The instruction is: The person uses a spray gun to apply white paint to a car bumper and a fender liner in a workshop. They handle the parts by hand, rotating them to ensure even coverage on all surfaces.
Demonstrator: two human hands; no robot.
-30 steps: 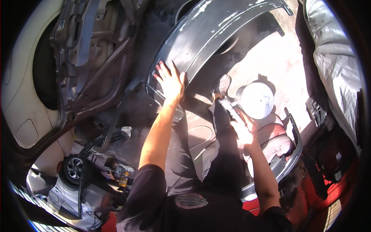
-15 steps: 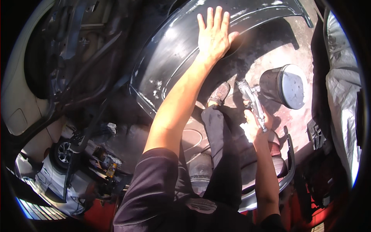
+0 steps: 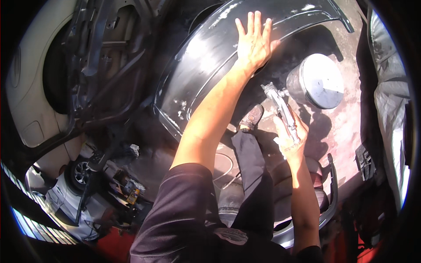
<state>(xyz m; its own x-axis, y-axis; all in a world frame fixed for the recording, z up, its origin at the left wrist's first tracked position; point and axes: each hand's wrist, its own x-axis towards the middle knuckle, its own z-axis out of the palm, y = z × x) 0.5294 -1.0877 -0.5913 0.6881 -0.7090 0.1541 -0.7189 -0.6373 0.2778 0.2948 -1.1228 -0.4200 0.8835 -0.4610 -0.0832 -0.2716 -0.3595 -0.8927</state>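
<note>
A glossy black curved car body panel (image 3: 193, 70), with whitish marks along its edges, stands in front of me. My left hand (image 3: 255, 46) is open, palm down with fingers spread, over the panel's right part; I cannot tell how firmly it touches. My right hand (image 3: 291, 136) is closed round the handle of a silver spray gun (image 3: 280, 105). The gun's nozzle end points away from me, toward the panel. On its right side sits a large dark paint cup (image 3: 298, 83) with a pale round lid (image 3: 323, 81).
A bare dark metal car frame part (image 3: 105, 65) stands at the left, near a pale car body (image 3: 33, 92). A silvery cover (image 3: 390, 105) hangs at the right. My shoe (image 3: 252, 117) is on the sunlit floor, with a thin hose (image 3: 229, 160) and grey canister (image 3: 230, 199) nearer me.
The view has shifted a little. My left hand has slid slightly to the right over the panel. The spray gun and its cup have moved away from me and slightly left.
</note>
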